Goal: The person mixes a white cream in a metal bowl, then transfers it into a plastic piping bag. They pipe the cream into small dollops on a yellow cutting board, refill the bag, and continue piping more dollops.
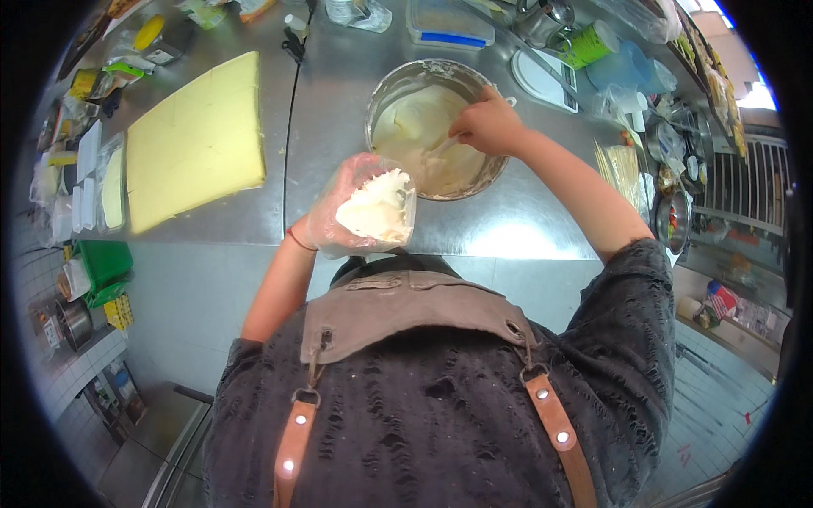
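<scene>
My left hand (343, 195) holds a clear plastic bag (377, 212) partly filled with white cream, just in front of the metal bowl. The large round bowl (376, 93) contains pale cream, with smears round its inner wall. My right hand (487, 123) grips a pale spatula (439, 151) that reaches down into the cream at the bowl's right side. A pale yellow rectangular sheet (195, 140), apparently sponge cake, lies on the steel counter to the left.
Along the back of the steel counter (326, 127) are a lidded plastic box (449, 21), a white kitchen scale (533, 80), a green cylindrical container and other tubs. Skewers (618, 165) and pans sit at right. A green bin (102, 271) stands below at left.
</scene>
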The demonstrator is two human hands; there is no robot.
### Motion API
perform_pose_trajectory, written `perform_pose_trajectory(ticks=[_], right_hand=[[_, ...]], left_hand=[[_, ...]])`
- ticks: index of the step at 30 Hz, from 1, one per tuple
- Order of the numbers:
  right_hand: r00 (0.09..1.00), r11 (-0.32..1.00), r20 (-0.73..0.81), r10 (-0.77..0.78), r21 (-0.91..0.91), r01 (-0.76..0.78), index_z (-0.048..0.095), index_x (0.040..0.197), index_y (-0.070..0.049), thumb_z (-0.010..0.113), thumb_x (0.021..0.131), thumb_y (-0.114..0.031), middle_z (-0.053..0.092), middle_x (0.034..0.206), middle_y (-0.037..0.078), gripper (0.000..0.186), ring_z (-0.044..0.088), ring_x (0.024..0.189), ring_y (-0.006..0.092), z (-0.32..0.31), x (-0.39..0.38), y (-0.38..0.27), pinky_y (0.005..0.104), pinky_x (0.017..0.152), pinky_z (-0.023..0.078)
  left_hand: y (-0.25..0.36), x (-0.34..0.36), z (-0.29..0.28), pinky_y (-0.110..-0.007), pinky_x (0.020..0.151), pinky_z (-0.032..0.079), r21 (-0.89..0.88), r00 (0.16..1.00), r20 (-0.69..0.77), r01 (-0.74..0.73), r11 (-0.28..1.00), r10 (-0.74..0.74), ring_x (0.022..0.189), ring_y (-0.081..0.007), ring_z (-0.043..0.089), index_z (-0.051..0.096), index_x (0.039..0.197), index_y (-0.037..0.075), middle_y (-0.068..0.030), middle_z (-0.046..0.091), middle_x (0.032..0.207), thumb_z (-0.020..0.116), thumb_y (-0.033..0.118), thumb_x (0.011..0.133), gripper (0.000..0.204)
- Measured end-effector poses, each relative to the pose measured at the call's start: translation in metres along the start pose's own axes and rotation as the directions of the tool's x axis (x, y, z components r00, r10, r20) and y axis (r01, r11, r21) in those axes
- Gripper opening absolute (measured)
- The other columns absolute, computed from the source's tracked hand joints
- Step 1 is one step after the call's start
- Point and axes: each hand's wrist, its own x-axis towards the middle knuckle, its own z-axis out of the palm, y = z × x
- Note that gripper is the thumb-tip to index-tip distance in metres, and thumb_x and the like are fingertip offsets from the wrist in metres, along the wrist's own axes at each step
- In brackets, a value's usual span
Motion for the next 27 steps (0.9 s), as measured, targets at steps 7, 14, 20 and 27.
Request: perform_pose_trajectory(ticks=[7,14,20,27], right_hand=[[0.966,0.909,0.145,0.212,0.334,-0.249,0.079,0.105,-0.021,0.070,0.087,-0.033,0.076,0.101,0.001,0.023,0.066,0.097,0.0218,-0.059,-0.044,0.019,0.0369,0.100,0.036],[0.908,0.667,0.010,0.420,0.675,-0.316,0.076,0.110,-0.006,0.071,0.087,-0.019,0.074,0.091,0.006,0.027,0.063,0.086,0.0138,-0.150,-0.106,-0.001,0.0297,0.082,0.048],[0.918,0.738,-0.195,0.344,0.660,-0.136,0.076,0.110,-0.004,0.071,0.088,-0.017,0.072,0.086,0.006,0.026,0.060,0.081,0.0116,-0.216,-0.110,-0.065,0.0281,0.074,0.047],[0.743,0.759,-0.664,-0.085,-0.526,-0.384,0.068,0.122,-0.014,0.064,0.082,-0.013,0.060,0.084,-0.001,0.040,0.057,0.079,0.0157,-0.169,-0.075,-0.158,0.0359,0.081,0.037]], left_hand=[[0.048,-0.033,-0.004,-0.044,0.116,0.033,0.039,0.995,-0.028,-0.094,0.995,0.095,0.139,-0.0309,0.040,0.014,0.153,0.003,-0.0173,0.038,0.149,0.092,0.028,0.058,0.125],[0.076,-0.007,-0.001,-0.045,0.116,0.031,0.659,0.912,-0.111,-0.229,0.716,0.394,0.137,-0.0330,0.039,0.012,0.152,0.000,-0.0189,0.039,0.145,0.093,0.023,0.061,0.124],[0.084,0.045,0.033,-0.042,0.107,0.043,0.890,0.682,-0.190,-0.183,0.417,0.706,0.129,-0.0307,0.046,0.017,0.144,-0.003,-0.0196,0.040,0.138,0.096,0.023,0.061,0.117],[0.089,0.063,0.032,-0.042,0.107,0.044,0.863,0.485,-0.341,-0.177,0.472,0.805,0.123,-0.0295,0.051,0.023,0.143,-0.004,-0.0189,0.042,0.134,0.097,0.025,0.059,0.115]])
